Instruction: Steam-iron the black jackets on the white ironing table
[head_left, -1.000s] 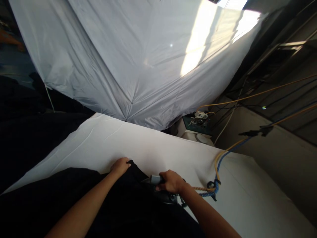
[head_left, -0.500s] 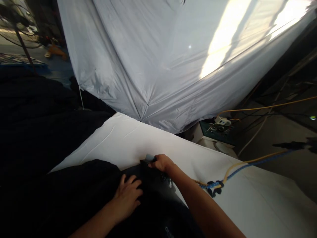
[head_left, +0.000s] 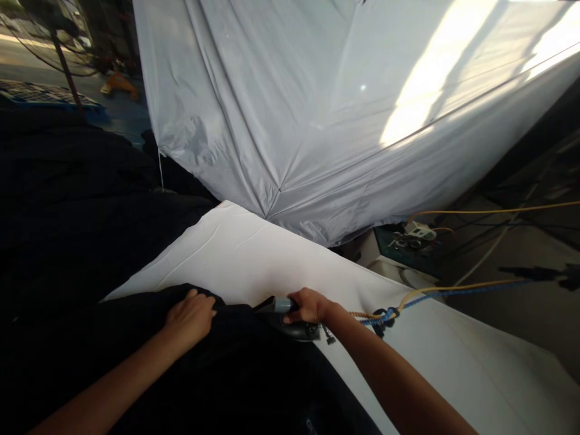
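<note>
On the white tabletop (head_left: 254, 254), the right hand (head_left: 309, 305) clenches the iron (head_left: 290, 320) at the black garment's (head_left: 217, 368) edge; the left hand (head_left: 190, 317) presses flat, released, just beside it.

A garment pressing station in a workshop or small factory.

A wide padded board covered in white cloth (head_left: 254, 254) fills the middle, with dark fabric (head_left: 136, 356) spread over its near edge and more dark cloth heaped to the left. A hand iron (head_left: 290, 317) sits on the board, fed by an orange and blue hose and cord (head_left: 435, 290) strung overhead across the right side. A large pale sheet (head_left: 317, 109) hangs as a screen behind the board, lit by sunlight. Beyond it stand a small control unit with fittings (head_left: 414, 232), loose cables along a bare wall, and at the far left a standing fan (head_left: 54, 36) on a bare floor.
</note>
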`<state>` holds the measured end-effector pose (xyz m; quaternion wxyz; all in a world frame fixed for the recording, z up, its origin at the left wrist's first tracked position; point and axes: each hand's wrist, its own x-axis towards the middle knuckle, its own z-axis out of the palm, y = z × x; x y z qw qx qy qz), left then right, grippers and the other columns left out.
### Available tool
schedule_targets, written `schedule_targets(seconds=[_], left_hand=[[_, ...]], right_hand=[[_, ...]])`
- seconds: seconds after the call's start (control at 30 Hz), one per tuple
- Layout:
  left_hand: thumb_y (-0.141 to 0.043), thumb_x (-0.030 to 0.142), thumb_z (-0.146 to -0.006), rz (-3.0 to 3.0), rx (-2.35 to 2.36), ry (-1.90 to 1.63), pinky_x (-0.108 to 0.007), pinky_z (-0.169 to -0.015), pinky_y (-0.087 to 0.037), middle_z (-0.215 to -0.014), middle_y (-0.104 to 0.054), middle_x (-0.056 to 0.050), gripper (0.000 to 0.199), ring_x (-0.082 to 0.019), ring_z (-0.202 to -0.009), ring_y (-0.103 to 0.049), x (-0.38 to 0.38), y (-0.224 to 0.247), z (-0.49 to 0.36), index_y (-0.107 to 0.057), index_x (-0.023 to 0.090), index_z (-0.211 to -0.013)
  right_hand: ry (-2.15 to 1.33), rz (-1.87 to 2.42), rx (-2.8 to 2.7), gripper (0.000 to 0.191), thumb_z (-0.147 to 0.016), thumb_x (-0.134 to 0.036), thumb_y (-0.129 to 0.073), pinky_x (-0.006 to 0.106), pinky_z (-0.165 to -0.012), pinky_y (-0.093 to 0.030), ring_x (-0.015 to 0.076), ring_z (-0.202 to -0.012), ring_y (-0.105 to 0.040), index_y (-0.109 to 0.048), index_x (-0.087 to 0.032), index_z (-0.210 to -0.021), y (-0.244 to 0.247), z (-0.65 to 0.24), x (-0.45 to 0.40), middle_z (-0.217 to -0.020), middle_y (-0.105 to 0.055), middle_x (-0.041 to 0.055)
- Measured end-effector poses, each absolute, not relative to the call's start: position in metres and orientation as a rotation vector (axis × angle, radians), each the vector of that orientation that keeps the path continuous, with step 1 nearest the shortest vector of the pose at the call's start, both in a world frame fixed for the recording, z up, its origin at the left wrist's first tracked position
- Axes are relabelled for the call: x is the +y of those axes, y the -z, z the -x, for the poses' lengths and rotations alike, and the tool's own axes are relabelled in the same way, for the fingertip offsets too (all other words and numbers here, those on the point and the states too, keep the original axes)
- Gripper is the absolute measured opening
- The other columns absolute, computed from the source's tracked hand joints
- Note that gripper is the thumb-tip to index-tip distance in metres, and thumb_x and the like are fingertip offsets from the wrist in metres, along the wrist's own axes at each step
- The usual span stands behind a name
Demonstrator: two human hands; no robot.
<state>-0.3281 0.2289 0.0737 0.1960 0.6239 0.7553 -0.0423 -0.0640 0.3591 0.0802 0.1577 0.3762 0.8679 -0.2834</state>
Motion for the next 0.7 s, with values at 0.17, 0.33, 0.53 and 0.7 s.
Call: schedule_targets(seconds=[0.17, 0.33, 0.53, 0.7], left_hand=[[-0.041, 0.035, -0.077, -1.971, 1.937, 0.039, -0.042, -0.093, -0.033, -0.094, -0.061, -0.012, 0.028, -0.027, -0.105, -0.048, 0.258, -0.069, 0.331, -0.063, 0.018, -0.081], [-0.036, 0.038, -0.080, -1.981, 1.806, 0.132, -0.045, -0.093, -0.032, -0.089, -0.065, -0.012, 0.035, -0.028, -0.097, -0.055, 0.253, -0.050, 0.335, -0.063, 0.020, -0.090], [-0.037, 0.032, -0.079, -1.790, 1.878, 0.287, -0.044, -0.078, -0.041, -0.094, -0.066, -0.015, 0.032, -0.032, -0.093, -0.059, 0.240, -0.023, 0.351, -0.066, 0.018, -0.084], [-0.040, 0.043, -0.078, -1.852, 1.945, 0.220, -0.046, -0.095, -0.031, -0.093, -0.065, -0.012, 0.037, -0.027, -0.094, -0.057, 0.239, -0.043, 0.351, -0.062, 0.019, -0.094]], right_hand=[[0.708, -1.043, 2.474, 0.042, -0.062, -0.054, -0.063, 0.022, -0.051, -0.033, 0.0153, -0.063, -0.056, -0.066, -0.022, -0.089, -0.085, 0.058, 0.352, -0.072, -0.065, 0.0005], [0.724, -1.362, 2.402, 0.041, -0.062, -0.053, -0.064, 0.024, -0.055, -0.034, 0.0166, -0.068, -0.057, -0.067, -0.021, -0.087, -0.075, 0.058, 0.356, -0.077, -0.066, 0.0020], [0.665, -1.762, 2.211, 0.041, -0.071, -0.052, -0.056, 0.028, -0.063, -0.039, 0.0215, -0.079, -0.059, -0.064, -0.017, -0.092, -0.076, 0.036, 0.378, -0.088, -0.065, 0.0082], [0.244, -1.852, 2.478, 0.042, -0.080, -0.038, -0.050, 0.038, -0.089, -0.033, 0.0276, -0.111, -0.045, -0.048, -0.018, -0.117, -0.095, 0.061, 0.367, -0.118, -0.051, 0.0150]])
